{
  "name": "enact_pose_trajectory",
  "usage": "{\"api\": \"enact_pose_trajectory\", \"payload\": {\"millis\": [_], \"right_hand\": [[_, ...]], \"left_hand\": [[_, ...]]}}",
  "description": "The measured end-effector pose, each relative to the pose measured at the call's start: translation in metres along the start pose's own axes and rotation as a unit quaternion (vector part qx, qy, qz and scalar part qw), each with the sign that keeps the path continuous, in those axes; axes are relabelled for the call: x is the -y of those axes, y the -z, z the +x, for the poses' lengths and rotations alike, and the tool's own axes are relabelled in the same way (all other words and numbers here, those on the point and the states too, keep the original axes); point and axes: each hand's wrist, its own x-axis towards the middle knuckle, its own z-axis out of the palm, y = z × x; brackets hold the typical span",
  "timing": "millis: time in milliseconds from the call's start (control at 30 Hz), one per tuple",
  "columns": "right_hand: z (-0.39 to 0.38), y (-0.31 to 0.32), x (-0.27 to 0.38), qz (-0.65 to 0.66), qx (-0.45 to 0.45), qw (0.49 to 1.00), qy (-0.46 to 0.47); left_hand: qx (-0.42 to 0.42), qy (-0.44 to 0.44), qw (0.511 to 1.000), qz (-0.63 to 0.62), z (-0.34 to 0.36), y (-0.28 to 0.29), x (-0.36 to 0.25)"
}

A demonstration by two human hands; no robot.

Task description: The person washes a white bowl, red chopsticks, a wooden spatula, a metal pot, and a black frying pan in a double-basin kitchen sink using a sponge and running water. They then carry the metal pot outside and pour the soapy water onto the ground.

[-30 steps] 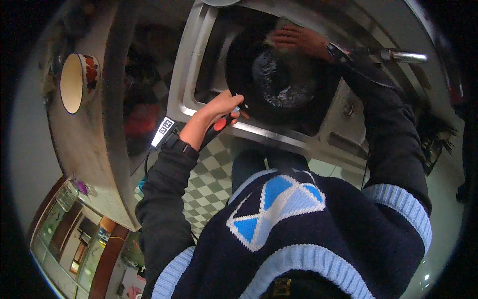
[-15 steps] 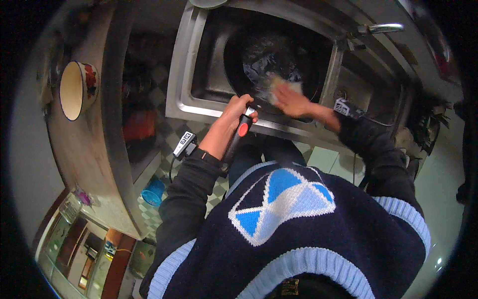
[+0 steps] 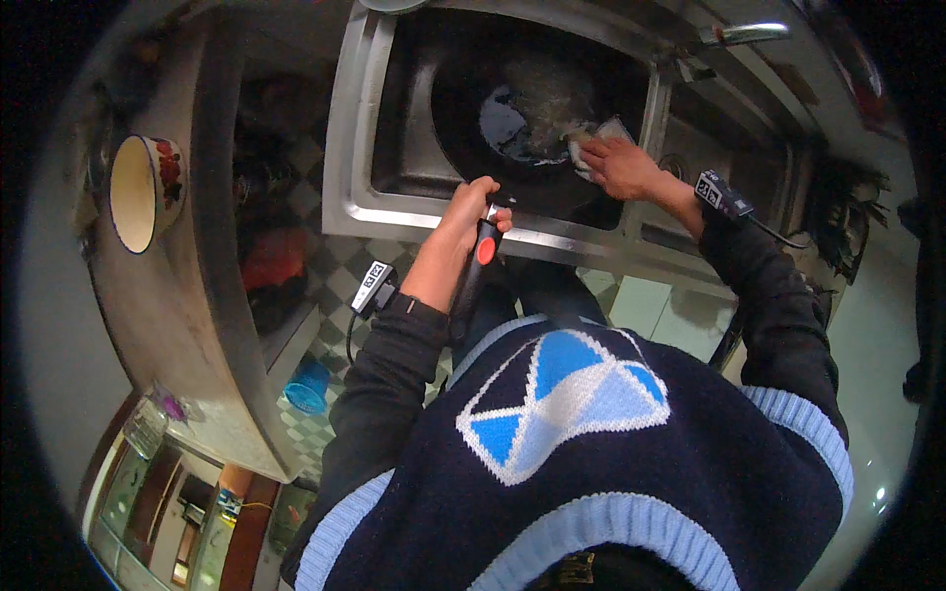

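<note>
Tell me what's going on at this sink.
A person stands at a metal sink, the left hand gripping the black handle of a dark pan that sits in the basin. The right hand holds a pale cloth or sponge against the pan's inside, on the right. What looks like water glistens in the pan. The tap is at upper right.
</note>
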Motion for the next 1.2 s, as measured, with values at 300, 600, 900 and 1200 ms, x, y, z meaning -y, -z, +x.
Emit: {"api": "enact_pose_trajectory", "payload": {"millis": [300,600,900,1200], "right_hand": [[0.022,-0.014,0.037,0.264,0.081,0.961,-0.004],[0.012,-0.011,0.025,0.246,0.028,0.969,-0.009],[0.018,-0.02,0.017,0.202,-0.043,0.979,-0.004],[0.022,-0.022,0.012,0.167,-0.031,0.985,0.012]], "left_hand": [[-0.007,0.0,1.0,0.005,-0.005,-0.005,-0.004],[-0.023,0.007,1.0,0.005,-0.005,-0.008,-0.004],[-0.06,-0.018,0.997,0.036,-0.008,-0.016,-0.006],[-0.034,-0.025,0.998,0.046,-0.013,-0.021,-0.007]]}}
